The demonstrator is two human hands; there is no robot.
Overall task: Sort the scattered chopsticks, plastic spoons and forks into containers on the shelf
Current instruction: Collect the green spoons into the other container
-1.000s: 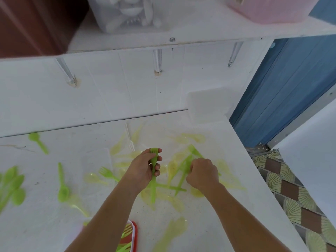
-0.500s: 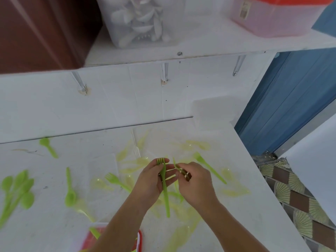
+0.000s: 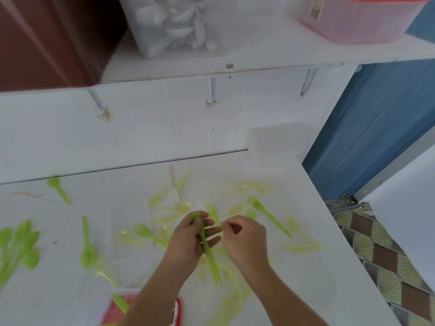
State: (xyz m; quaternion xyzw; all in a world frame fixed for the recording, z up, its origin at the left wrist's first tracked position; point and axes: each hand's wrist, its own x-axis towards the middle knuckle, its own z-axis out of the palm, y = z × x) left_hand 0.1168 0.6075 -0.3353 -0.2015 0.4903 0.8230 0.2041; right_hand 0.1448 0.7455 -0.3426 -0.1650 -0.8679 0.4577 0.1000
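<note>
Some green forks (image 3: 209, 254) sit pinched in the left grip (image 3: 186, 241) and may slip if it loosens; the right grip (image 3: 247, 241) curls, but I can't tell on what.

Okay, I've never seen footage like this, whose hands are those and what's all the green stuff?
No machine here: a person wears a camera on the head, looking down at their own two bare hands. The left hand grips a small bundle of green forks. The right hand is curled beside it; whether it pinches anything is unclear. Green spoons and loose forks lie scattered on the white table. On the shelf above stands a clear container of white cutlery.
</note>
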